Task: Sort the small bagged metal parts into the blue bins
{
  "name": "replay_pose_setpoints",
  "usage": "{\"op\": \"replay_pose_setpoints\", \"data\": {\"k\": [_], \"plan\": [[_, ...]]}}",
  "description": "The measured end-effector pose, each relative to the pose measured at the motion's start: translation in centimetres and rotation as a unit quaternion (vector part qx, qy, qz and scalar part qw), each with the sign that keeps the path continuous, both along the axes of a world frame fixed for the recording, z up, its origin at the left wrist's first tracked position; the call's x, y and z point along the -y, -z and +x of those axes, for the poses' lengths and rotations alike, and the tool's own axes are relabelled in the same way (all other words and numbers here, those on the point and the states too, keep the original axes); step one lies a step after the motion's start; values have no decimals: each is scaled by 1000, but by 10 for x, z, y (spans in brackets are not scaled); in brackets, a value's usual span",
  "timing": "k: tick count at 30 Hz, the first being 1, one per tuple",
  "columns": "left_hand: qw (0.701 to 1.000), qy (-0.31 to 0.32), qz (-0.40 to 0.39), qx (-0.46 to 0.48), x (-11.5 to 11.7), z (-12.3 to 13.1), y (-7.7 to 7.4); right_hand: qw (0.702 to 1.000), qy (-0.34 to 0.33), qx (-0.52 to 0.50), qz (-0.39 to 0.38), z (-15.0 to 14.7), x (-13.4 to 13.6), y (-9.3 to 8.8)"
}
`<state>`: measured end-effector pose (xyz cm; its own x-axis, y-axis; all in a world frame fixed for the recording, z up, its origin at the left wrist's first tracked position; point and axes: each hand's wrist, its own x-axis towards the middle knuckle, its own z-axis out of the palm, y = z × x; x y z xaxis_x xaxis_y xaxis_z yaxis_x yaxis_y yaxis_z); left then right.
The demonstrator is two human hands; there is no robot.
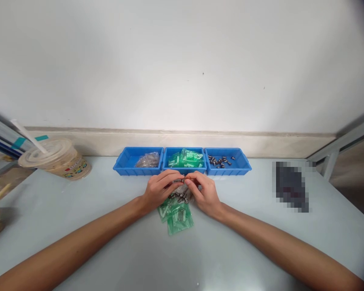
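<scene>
My left hand point(164, 186) and my right hand point(204, 192) meet in front of the trays, their fingertips pinched together. Between them is a small metal part point(183, 181), mostly covered by the fingers; its exact kind is too small to make out. Just below lie several short dark-and-silver metal pieces point(181, 197), partly on clear plastic. Green plastic bags point(180, 222) spread toward me on the table, with metal pieces visible in the nearest one.
Three blue trays stand in a row: the left tray point(125, 161) with clear bags point(148, 159), the middle with green bags point(189, 157), the right tray point(241, 163) with metal pieces point(220, 161). A lidded drink cup point(65, 159) stands left. A blurred dark object point(291, 186) lies right.
</scene>
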<state>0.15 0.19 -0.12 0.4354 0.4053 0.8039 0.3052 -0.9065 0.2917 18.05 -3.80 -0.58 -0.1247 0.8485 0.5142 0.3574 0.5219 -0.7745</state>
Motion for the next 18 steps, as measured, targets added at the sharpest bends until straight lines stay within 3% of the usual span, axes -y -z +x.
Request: {"op": "replay_pose_setpoints", "data": {"k": [8,14,18], "plan": [[1000,5,1,-1,1,-1,-1,999,-21,31,-4,0,0,-1],[997,-58,-48,21,4,-2,1,999,-13,24,-17,0,-1,-2],[999,-33,-14,24,2,-3,0,1000,-8,28,-9,1,-1,-2]]}}
